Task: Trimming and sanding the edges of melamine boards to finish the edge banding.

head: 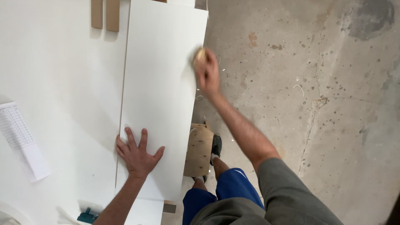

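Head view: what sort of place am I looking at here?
Likely a woodworking or furniture workshop: a long white panel lies on a white worktable, wooden strips beside it, over a stained, cracked concrete floor.

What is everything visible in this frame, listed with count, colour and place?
flat white rectangular panel: one, white, lying on the table, its right edge at the table's edge
large white work table: one, white, left half
small tan sanding block: one, tan, at the panel's right edge
tan wooden strips: two, tan, top left
printed paper sheet: one, white, left edge
teal tool: one, teal, bottom left, kind unclear
curved plywood piece: one, light brown, under the table edge
stained concrete floor: grey, right half
left hand: flat on the panel
right hand: gripping the block
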